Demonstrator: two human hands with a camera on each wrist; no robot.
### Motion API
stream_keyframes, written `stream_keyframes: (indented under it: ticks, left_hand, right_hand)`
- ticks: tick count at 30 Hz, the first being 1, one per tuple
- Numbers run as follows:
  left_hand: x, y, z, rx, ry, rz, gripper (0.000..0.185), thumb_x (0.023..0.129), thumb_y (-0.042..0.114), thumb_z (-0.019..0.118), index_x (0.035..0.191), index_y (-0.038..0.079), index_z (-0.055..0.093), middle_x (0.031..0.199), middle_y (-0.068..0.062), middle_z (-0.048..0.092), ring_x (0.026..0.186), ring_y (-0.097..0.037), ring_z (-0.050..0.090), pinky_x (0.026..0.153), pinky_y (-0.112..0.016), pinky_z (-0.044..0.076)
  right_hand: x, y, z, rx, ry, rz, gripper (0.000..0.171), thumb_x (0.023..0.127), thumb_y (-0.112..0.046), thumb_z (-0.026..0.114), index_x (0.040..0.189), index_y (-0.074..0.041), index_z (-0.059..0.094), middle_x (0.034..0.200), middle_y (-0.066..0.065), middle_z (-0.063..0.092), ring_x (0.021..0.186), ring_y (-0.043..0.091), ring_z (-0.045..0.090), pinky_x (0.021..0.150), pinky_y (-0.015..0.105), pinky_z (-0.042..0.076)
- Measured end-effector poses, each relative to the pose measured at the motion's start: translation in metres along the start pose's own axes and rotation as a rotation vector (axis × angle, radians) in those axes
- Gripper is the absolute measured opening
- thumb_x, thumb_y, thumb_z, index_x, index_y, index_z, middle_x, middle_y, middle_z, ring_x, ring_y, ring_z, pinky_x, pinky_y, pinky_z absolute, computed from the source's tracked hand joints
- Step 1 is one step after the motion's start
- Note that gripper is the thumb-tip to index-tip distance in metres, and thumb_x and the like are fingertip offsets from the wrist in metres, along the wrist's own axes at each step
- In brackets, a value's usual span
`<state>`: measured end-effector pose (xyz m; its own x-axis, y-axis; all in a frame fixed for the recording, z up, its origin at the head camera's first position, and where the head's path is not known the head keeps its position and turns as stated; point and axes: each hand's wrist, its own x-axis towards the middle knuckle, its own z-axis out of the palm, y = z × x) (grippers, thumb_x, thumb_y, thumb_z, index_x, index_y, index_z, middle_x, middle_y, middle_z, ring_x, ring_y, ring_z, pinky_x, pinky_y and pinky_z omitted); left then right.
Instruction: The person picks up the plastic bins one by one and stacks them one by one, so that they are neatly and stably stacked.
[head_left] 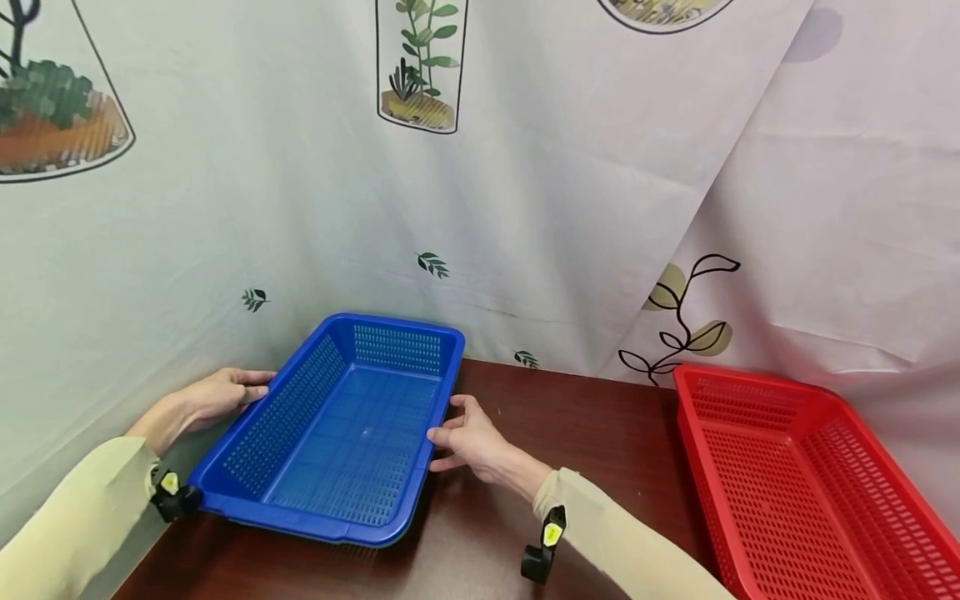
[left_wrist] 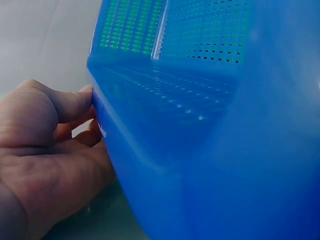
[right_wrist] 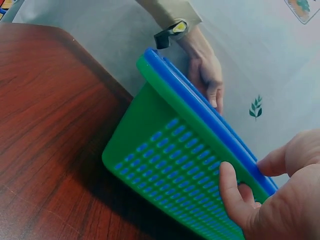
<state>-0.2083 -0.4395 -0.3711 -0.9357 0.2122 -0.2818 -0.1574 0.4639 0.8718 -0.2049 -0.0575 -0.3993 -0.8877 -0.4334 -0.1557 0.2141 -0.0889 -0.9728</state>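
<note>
A blue plastic basket [head_left: 360,433] with slotted walls stands on the left of the table, nothing inside it. The right wrist view reveals a green basket [right_wrist: 165,155] around its outside, so the two are nested. At the left long side, my left hand [head_left: 217,396] holds the rim; in the left wrist view its thumb [left_wrist: 77,102] meets the edge and the other fingers curl below. Opposite it, my right hand [head_left: 476,442] pinches the right rim, thumb at the top edge and fingers against the green outer wall. Whether the baskets' bottom touches the table is unclear.
A red slotted basket [head_left: 780,492] stands on the right side of the dark wooden table [head_left: 570,417]. White cloth [head_left: 525,208] printed with plants hangs close behind the baskets and along the left side.
</note>
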Motion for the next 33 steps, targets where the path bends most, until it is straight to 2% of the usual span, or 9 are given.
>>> stream_keyframes:
  ticks: [4, 11, 16, 26, 33]
  left_hand:
    - [0.002, 0.000, -0.001, -0.019, 0.000, -0.019, 0.052, 0.095, 0.005, 0.039, 0.135, -0.018, 0.014, 0.131, -0.033, 0.036, 0.097, -0.017, 0.055, 0.081, -0.031, 0.047]
    - [0.003, 0.002, -0.002, -0.024, -0.008, -0.035, 0.053, 0.094, 0.003, 0.040, 0.134, -0.019, 0.013, 0.134, -0.036, 0.025, 0.100, -0.018, 0.054, 0.082, -0.033, 0.047]
    - [0.001, 0.004, 0.000, -0.015, -0.006, -0.034, 0.053, 0.094, 0.003, 0.041, 0.134, -0.018, 0.014, 0.133, -0.035, 0.029, 0.100, -0.019, 0.055, 0.082, -0.034, 0.047]
    - [-0.003, 0.006, 0.008, -0.015, -0.001, -0.035, 0.053, 0.094, 0.005, 0.042, 0.135, -0.017, 0.017, 0.130, -0.033, 0.037, 0.100, -0.022, 0.055, 0.083, -0.036, 0.047]
    - [-0.007, 0.007, 0.014, -0.025, 0.001, -0.024, 0.054, 0.095, 0.008, 0.044, 0.135, -0.016, 0.018, 0.131, -0.031, 0.037, 0.104, -0.026, 0.054, 0.085, -0.039, 0.046]
  right_hand:
    - [0.001, 0.001, -0.001, 0.012, -0.004, 0.005, 0.062, 0.081, 0.009, 0.060, 0.130, 0.000, 0.023, 0.092, 0.023, 0.044, 0.073, 0.029, 0.060, 0.056, 0.047, 0.052]
    - [0.002, 0.001, -0.003, 0.037, -0.018, 0.018, 0.062, 0.080, 0.009, 0.059, 0.129, -0.002, 0.022, 0.090, 0.021, 0.047, 0.073, 0.029, 0.061, 0.057, 0.047, 0.052]
    - [0.000, 0.000, -0.004, 0.028, -0.013, 0.018, 0.063, 0.080, 0.009, 0.059, 0.130, -0.003, 0.022, 0.090, 0.022, 0.047, 0.074, 0.030, 0.061, 0.056, 0.047, 0.052]
    - [-0.004, -0.002, -0.013, -0.030, -0.030, 0.025, 0.065, 0.081, 0.006, 0.060, 0.132, -0.002, 0.021, 0.086, 0.015, 0.044, 0.071, 0.024, 0.061, 0.057, 0.045, 0.053]
    - [-0.009, -0.004, -0.019, -0.012, -0.031, 0.005, 0.063, 0.079, 0.007, 0.061, 0.130, -0.002, 0.024, 0.085, 0.014, 0.044, 0.069, 0.024, 0.060, 0.057, 0.046, 0.052]
